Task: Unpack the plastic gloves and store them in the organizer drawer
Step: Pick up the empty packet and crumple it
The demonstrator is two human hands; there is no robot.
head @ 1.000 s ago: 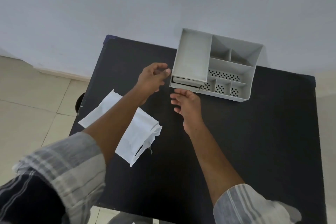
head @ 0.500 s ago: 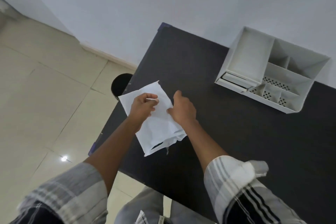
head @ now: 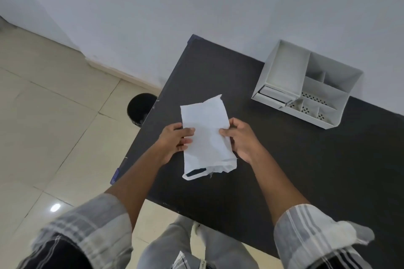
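Observation:
A white packet (head: 207, 137) is held over the black table (head: 306, 170), its torn open end toward me with something dark showing inside. My left hand (head: 175, 140) grips its left edge, thumb on top. Gripping the right edge is my right hand (head: 242, 140). The white organizer (head: 306, 85) stands at the table's far right by the wall, and its drawer (head: 273, 96) at the front left sticks out slightly. No gloves can be made out.
The table's left edge (head: 140, 144) runs close beside my left hand, with tiled floor below. A dark round object (head: 141, 108) sits on the floor by that edge. A pale wall rises behind the table.
Both hands left the organizer, reached the packet on the table's left, and now hold it lifted and turned lengthwise. The view has swung left.

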